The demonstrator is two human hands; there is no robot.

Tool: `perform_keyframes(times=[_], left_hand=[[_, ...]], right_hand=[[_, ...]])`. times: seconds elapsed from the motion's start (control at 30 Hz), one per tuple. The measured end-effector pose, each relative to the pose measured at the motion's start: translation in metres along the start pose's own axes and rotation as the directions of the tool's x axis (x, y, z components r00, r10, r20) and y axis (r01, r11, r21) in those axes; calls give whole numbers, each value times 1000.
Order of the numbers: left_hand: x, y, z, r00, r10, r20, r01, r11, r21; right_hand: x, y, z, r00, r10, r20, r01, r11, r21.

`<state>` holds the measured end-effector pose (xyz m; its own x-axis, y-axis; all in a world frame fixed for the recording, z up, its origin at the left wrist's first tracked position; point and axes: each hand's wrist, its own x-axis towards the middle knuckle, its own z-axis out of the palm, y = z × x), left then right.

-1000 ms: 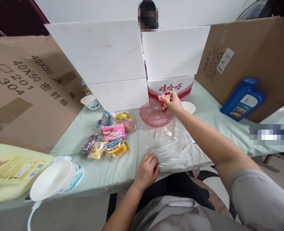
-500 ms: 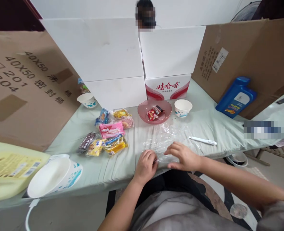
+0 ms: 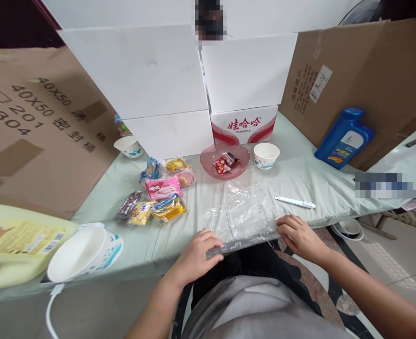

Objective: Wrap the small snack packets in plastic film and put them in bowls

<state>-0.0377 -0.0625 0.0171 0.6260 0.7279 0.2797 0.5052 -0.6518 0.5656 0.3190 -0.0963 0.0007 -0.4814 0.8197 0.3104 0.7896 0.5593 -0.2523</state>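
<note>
A clear, crinkled plastic sheet or bag lies spread at the table's front edge. My left hand is at its near left corner, thumb and fingers apart, with nothing visible between them. My right hand rests at the near right corner, fingers stretched out and touching the plastic or the table edge; its thumb is hidden. A white box-cutter-like tool lies just beyond my right hand. Behind the plastic stands a pink glass bowl holding a few small wrapped snacks.
Several packaged snacks lie left of the plastic. Paper bowls stand behind right, behind left and front left, near a yellow jug. A blue bottle leans right. White boxes and cartons wall the table.
My hands have moved apart, the left one leftward and nearer me, the right one to the right. The plastic's near part now lies more exposed between them.
</note>
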Motion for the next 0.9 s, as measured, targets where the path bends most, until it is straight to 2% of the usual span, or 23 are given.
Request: perform_keyframes(times=[0.03,0.1,0.13,0.17,0.2,0.23,0.27,0.3,0.37,0.4,0.47,0.57,0.67,0.8,0.83,0.9], left_hand=[[0,-1,-8,1000,-19,5,20,998,-60],[8,-8,-23,985,-119,-126,104,988,-116],[17,-14,-29,951,-200,-234,175,977,-124],[28,-21,-33,897,-296,-329,266,955,-134],[41,-28,-36,841,-399,-365,367,917,-155],[56,-35,-37,798,-489,-352,452,872,-186],[72,-42,-37,774,-562,-292,515,827,-227],[87,-47,-35,781,-604,-162,552,788,-273],[114,-52,-30,800,-590,114,592,741,-318],[124,-52,-28,800,-567,195,599,734,-320],[139,-52,-26,796,-537,279,604,736,-306],[153,-56,-29,791,-542,283,608,748,-267],[163,-68,-36,801,-567,190,597,775,-206],[164,-77,-43,828,-557,-63,551,829,-95],[160,-75,-43,842,-516,-156,516,855,-45],[145,-66,-41,871,-349,-345,407,907,111]], right_hand=[[-1,-1,-2,1000,-8,8,8,1000,25],[-2,-5,-4,1000,-12,11,11,998,59],[-2,-7,-4,1000,-10,4,10,998,66],[-2,-8,-4,1000,-8,-6,8,998,68],[-3,-10,-3,1000,-8,-18,9,998,69],[-3,-11,-2,1000,-10,-30,12,998,68],[-4,-12,-1,999,-11,-40,14,998,67],[-5,-13,0,999,-11,-48,14,998,65],[-7,-14,3,998,-8,-56,11,998,62],[-8,-14,4,998,-5,-56,8,998,60],[-11,-14,5,999,3,-48,0,999,53],[-14,-13,5,999,17,-31,-16,999,46],[-14,-13,5,999,25,-20,-24,998,50],[-12,-15,4,999,33,-13,-32,998,47],[-12,-15,4,999,33,-12,-33,998,49],[-12,-15,5,1000,28,-5,-28,998,58]])
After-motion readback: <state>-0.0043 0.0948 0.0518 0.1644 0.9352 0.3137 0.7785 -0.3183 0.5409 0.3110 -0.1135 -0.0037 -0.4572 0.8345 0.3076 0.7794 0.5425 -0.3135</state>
